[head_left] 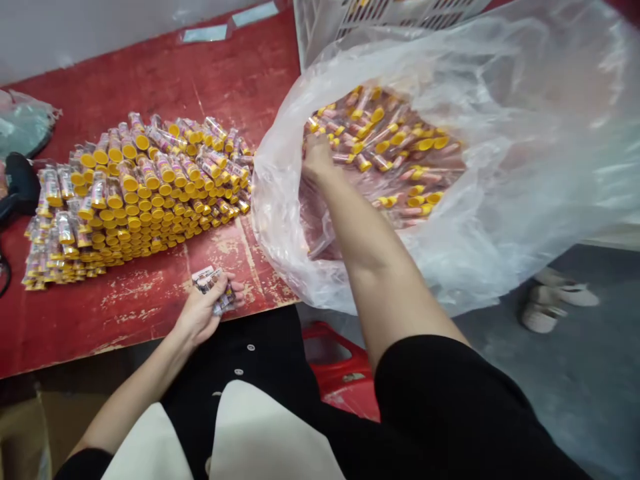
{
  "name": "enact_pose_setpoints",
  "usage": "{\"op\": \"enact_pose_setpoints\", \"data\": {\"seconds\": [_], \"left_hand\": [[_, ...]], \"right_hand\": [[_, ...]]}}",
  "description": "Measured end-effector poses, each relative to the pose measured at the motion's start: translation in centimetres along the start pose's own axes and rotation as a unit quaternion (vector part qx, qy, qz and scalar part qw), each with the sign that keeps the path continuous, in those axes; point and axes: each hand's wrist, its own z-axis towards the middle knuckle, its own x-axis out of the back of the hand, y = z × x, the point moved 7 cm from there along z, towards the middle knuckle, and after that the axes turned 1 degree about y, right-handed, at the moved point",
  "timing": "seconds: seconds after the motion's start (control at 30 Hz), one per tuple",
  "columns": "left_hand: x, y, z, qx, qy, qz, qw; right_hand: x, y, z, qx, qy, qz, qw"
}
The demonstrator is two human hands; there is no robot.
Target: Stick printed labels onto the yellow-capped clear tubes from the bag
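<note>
My left hand (207, 303) is closed on small printed packets (216, 288) at the table's front edge. Inside a large clear plastic bag (280, 193), my right hand (317, 157) reaches to the left side of a heap of yellow-capped tubes (383, 143). Its fingertips are blurred and partly hidden among the tubes, so what they hold cannot be made out. On the left of the table lies a large stack of wrapped tubes (155, 193), their yellow caps mostly facing me.
The red table (240, 80) has worn paint. Behind the bag stands a white crate (325, 27). Two flat clear packets (205, 33) lie at the back. A black object (21, 187) is far left. A red stool (345, 367) and shoes (543, 307) are below.
</note>
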Motion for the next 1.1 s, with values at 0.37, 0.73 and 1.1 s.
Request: {"op": "enact_pose_setpoints", "data": {"seconds": [0.37, 0.73, 1.1], "left_hand": [[-2.0, -0.7, 1.7, -0.075, 0.030, -0.168, 0.983], [0.5, 0.4, 0.6, -0.207, 0.109, -0.130, 0.964], [0.1, 0.2, 0.6, -0.020, 0.096, -0.182, 0.978]], "right_hand": [[-5.7, -10.7, -24.6, -0.025, -0.079, 0.078, 0.993], [-10.7, -12.7, -29.6, -0.162, 0.044, 0.221, 0.961], [-7.3, -14.4, -30.2, -0.031, 0.067, 0.212, 0.974]]}}
